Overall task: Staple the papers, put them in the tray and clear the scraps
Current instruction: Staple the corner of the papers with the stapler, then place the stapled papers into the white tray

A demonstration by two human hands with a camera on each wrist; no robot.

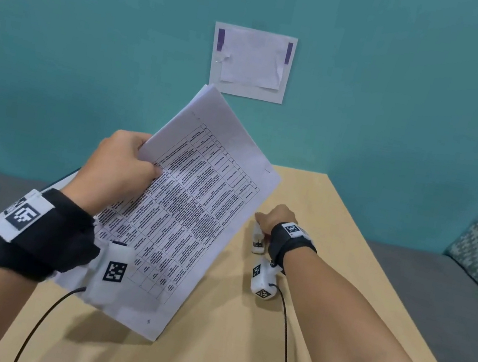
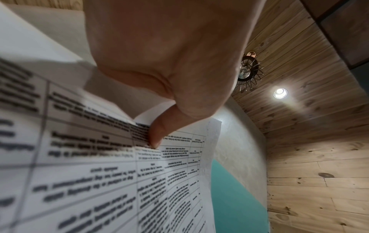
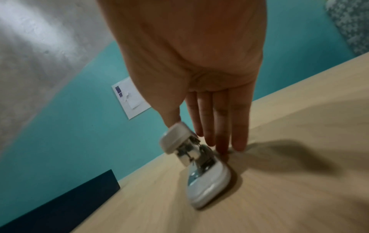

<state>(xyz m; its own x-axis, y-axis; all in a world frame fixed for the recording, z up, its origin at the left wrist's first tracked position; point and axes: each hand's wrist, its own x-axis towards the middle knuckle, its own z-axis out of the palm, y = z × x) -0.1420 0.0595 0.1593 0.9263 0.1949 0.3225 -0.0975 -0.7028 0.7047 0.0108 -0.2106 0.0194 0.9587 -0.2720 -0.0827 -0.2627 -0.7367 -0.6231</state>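
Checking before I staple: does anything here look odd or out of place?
The stapler on the table gapes wide open at the right hand. The papers look fine in the left hand.

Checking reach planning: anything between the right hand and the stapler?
Nothing visible. The right hand is already at the stapler on the table, fingers straight beside it. The left hand holds the papers off to the side.

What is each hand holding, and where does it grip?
The left hand pinches the papers at their left edge. The right hand holds nothing; straight fingers reach the stapler.
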